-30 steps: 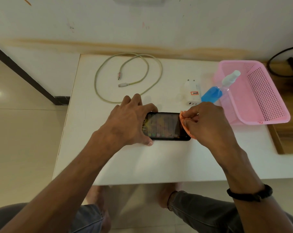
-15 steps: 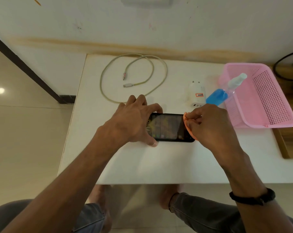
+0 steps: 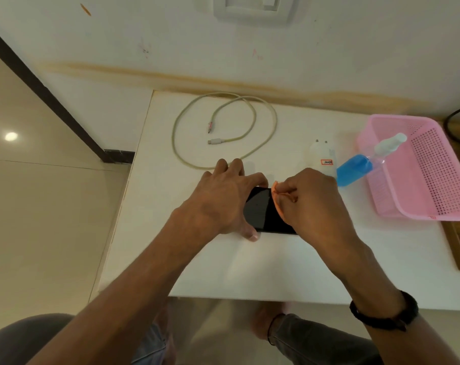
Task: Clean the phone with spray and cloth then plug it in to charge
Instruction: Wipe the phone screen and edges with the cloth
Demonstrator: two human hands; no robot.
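left hand (image 3: 218, 204) gripping phone (image 3: 260, 213) edges, right hand (image 3: 315, 204) pinching orange cloth (image 3: 276, 204) on screen

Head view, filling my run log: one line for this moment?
step: wipe | left hand: holds flat black phone | right hand: pinches orange cloth on phone

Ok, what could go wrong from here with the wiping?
The spray bottle of blue liquid leans tilted against the pink plastic basket, close behind the right hand; a wide wipe might knock it over. The left hand grips only one end of the black phone, so the orange cloth pushing sideways could shift it on the white table.
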